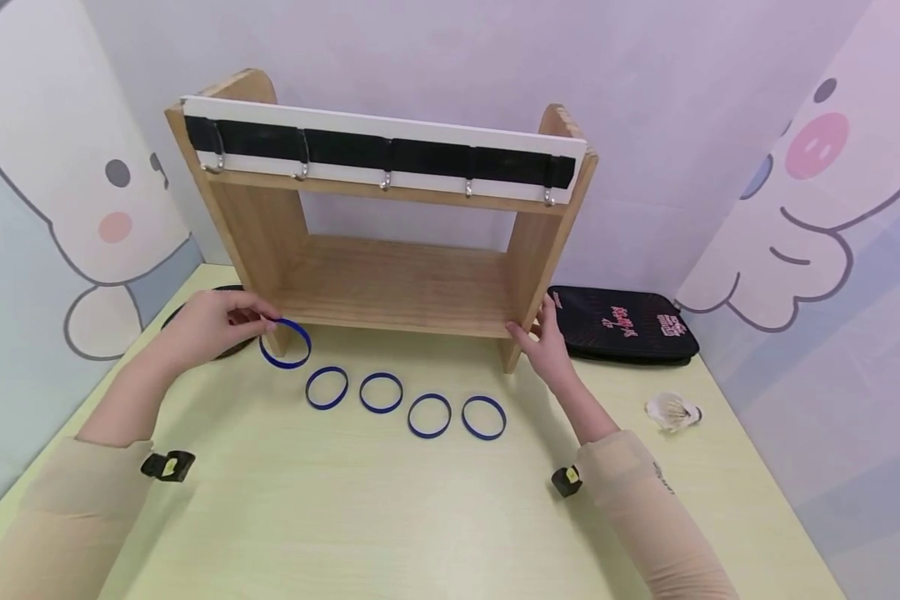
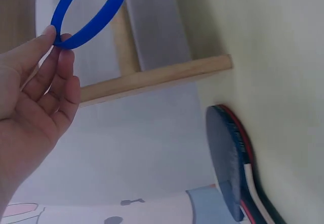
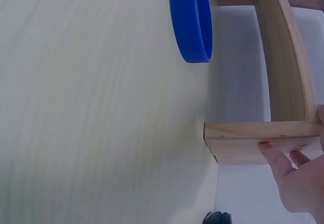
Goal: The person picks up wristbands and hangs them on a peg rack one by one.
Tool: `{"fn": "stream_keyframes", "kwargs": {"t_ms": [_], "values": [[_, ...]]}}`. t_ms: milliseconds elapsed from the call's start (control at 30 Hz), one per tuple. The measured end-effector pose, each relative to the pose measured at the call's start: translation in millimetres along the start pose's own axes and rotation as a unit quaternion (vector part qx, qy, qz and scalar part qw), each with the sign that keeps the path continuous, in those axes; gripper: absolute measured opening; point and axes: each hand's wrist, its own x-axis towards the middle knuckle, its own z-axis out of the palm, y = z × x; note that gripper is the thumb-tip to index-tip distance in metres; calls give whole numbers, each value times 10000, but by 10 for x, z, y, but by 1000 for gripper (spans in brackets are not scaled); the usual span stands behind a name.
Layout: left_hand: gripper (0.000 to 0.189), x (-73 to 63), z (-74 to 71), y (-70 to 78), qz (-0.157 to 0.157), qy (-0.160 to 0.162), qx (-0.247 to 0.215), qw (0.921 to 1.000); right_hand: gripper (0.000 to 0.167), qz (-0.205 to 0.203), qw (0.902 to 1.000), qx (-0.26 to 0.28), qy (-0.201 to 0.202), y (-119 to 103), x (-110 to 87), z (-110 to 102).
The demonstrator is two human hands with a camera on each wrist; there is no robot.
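Observation:
My left hand (image 1: pixel 213 327) pinches a blue silicone wristband (image 1: pixel 285 367) between thumb and fingertips, beside the left leg of a wooden shelf (image 1: pixel 390 283). In the left wrist view the wristband (image 2: pixel 96 24) hangs out from the fingertips, overlapping the shelf's side. My right hand (image 1: pixel 547 346) grips the lower part of the shelf's right side panel, thumb on the front and fingers along the outer face. Several more blue wristbands (image 1: pixel 381 411) lie in a loose row on the table before the shelf. Silver hooks (image 1: pixel 386 181) line the white and black strip across the shelf's top.
A table tennis bat (image 2: pixel 225 158) lies left of the shelf, partly behind my left hand in the head view. To the right are a black zipped case (image 1: pixel 622 325) and a shuttlecock (image 1: pixel 672 412). Walls with cartoon prints stand around the pale table (image 1: pixel 345 525).

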Motion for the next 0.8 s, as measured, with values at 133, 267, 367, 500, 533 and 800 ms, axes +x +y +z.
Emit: {"fn": "stream_keyframes", "kwargs": {"t_ms": [133,267,367,500,533,800], "values": [[10,12,-92,114,76,322,-120,9994,73,31,10000,-13,-25,6,12,-1],[12,13,-195,224,116,646,-283,9974,75,161,9998,-82,-24,-8,14,-2],[16,15,-276,292,-49,828,-534,9951,75,306,9995,-48,-55,-46,9,-6],[19,30,-381,343,-201,1185,-907,9886,75,366,9992,31,-133,-200,-32,-12],[20,35,-407,352,-209,1301,-974,9865,75,375,9992,29,-155,-241,-46,-12],[18,104,-614,487,40,2480,-1549,9563,74,455,9988,-118,-157,-381,-107,-9]]}}
